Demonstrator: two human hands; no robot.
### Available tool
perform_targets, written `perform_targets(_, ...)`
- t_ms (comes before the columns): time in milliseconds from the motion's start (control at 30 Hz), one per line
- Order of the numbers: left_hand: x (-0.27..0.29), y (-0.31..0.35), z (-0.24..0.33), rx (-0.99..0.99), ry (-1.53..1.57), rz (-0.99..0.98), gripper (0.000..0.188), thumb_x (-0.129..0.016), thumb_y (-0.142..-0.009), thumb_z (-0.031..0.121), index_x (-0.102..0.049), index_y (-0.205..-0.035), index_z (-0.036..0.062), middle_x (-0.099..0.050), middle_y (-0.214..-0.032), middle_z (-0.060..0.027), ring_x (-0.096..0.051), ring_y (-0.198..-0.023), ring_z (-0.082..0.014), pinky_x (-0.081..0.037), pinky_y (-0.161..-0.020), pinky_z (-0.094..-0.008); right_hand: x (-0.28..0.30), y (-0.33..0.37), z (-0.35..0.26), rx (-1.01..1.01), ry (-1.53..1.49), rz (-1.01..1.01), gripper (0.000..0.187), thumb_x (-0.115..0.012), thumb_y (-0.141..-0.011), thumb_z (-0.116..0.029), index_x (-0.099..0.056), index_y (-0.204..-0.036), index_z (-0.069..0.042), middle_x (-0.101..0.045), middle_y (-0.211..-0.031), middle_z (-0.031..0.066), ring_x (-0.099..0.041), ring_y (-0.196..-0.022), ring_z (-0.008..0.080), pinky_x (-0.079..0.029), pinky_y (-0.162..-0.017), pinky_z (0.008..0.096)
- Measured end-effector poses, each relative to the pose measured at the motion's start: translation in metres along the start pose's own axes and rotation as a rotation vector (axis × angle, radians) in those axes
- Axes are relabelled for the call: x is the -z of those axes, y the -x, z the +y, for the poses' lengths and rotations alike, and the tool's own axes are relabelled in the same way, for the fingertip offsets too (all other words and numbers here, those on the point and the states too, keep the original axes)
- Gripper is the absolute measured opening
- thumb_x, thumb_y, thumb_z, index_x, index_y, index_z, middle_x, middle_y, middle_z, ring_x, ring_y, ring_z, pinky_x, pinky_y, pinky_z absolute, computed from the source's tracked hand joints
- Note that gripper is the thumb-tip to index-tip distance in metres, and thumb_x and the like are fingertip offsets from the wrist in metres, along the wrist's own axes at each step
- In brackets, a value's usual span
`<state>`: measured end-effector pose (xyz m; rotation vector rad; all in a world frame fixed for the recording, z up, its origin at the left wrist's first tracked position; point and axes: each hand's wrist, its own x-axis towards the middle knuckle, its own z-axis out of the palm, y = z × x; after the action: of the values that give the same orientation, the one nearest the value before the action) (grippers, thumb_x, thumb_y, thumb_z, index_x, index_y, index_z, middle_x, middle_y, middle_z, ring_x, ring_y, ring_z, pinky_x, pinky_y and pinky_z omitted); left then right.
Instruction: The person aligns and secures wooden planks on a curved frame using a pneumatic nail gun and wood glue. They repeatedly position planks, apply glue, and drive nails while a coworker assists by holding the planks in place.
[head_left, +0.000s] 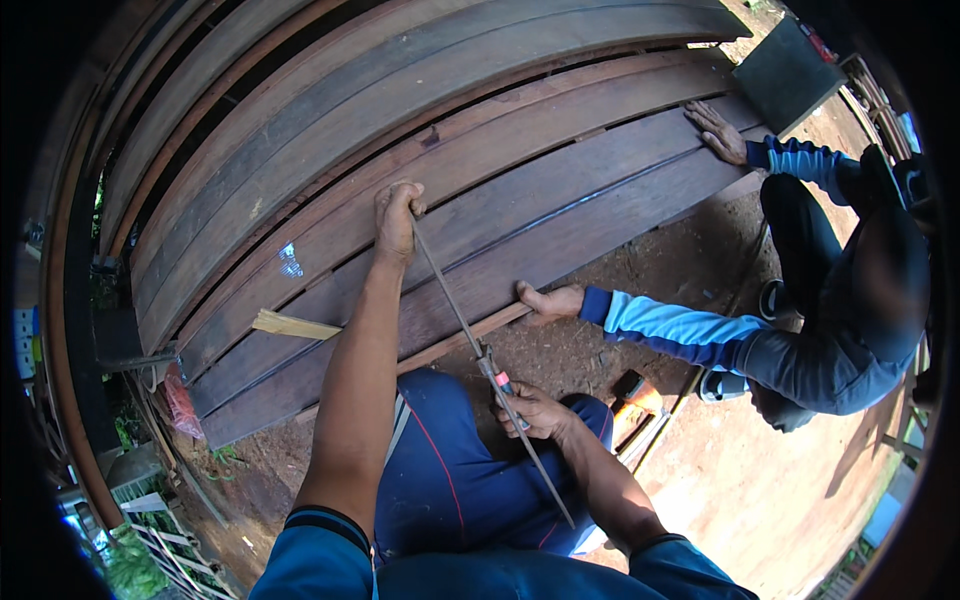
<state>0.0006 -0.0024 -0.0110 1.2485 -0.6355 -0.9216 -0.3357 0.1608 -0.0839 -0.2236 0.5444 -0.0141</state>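
A long thin metal bar clamp runs slantwise across the front edge of the dark wooden boards and over my knees. My left hand is closed in a fist round its far end, above the boards. Lower down, my right hand grips the clamp by its handle near the sliding part, which has a pink band. The near end of the bar sticks out past my right hand. A co-worker's hand presses on the near board edge, and their other hand lies flat farther along the boards.
A light wood strip lies on the boards at left. A dark box-like block stands at the far right end. An orange-and-black tool rests on the dirt floor right of my knees. The co-worker crouches at right.
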Motion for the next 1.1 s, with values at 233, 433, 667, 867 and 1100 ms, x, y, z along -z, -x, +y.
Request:
perform_targets(233, -0.002, 0.002, 0.001, -0.02, 0.082, 0.043, 0.023, -0.061, -0.089, 0.015, -0.053, -0.067, 0.01, -0.047, -0.065, 0.0004, -0.044, -0.063, -0.0119, -0.04, -0.066, -0.0316, -0.029, 0.006, 0.017, 0.417, 1.188, 0.587, 0.039, -0.07, -0.102, -0.036, -0.055, -0.115, -0.003, -0.059, -0.078, 0.0059, -0.061, -0.07, 0.0157, -0.05, -0.064, 0.0344)
perform_targets(433, -0.001, 0.0, 0.001, -0.027, 0.097, -0.004, 0.024, -0.061, -0.089, 0.015, -0.053, -0.067, 0.0102, -0.047, -0.065, 0.0001, -0.044, -0.063, -0.012, -0.039, -0.066, -0.0317, -0.015, 0.007, 0.001, 0.076, 0.276, 0.151, 0.025, -0.068, -0.105, -0.031, -0.057, -0.112, -0.01, -0.054, -0.074, 0.0013, -0.049, -0.056, 0.0104, -0.043, -0.056, 0.0296)
perform_targets(667, 0.005, 0.001, -0.003, -0.016, 0.07, -0.03, 0.023, -0.059, -0.091, 0.017, -0.051, -0.071, 0.0111, -0.046, -0.067, -0.0009, -0.044, -0.068, -0.0143, -0.04, -0.073, -0.0348, -0.018, 0.005, 0.013, 0.143, 0.139, 0.26, 0.019, -0.066, -0.105, -0.024, -0.06, -0.112, -0.008, -0.062, -0.081, 0.0088, -0.06, -0.062, 0.0181, -0.05, -0.059, 0.035)
perform_targets(867, 0.003, 0.003, -0.001, -0.025, 0.082, -0.034, 0.022, -0.059, -0.09, 0.017, -0.05, -0.07, 0.0111, -0.046, -0.067, -0.0009, -0.044, -0.068, -0.0146, -0.04, -0.072, -0.0349, -0.051, 0.01, 0.011, 0.453, 1.165, 0.666, 0.041, -0.072, -0.1, -0.034, -0.056, -0.118, 0.0, -0.065, -0.081, 0.0208, -0.066, -0.072, 0.0286, -0.053, -0.069, 0.0437)
perform_targets(1100, -0.003, 0.001, 0.003, 0.005, 0.084, 0.025, 0.024, -0.06, -0.088, 0.014, -0.052, -0.066, 0.0115, -0.045, -0.064, 0.0013, -0.043, -0.062, -0.0113, -0.039, -0.065, -0.0314, -0.007, 0.002, 0.0, -0.015, -0.167, -0.054, 0.013, -0.065, -0.107, -0.019, -0.06, -0.114, -0.01, -0.05, -0.075, -0.0051, -0.044, -0.059, 0.005, -0.035, -0.049, 0.0209)
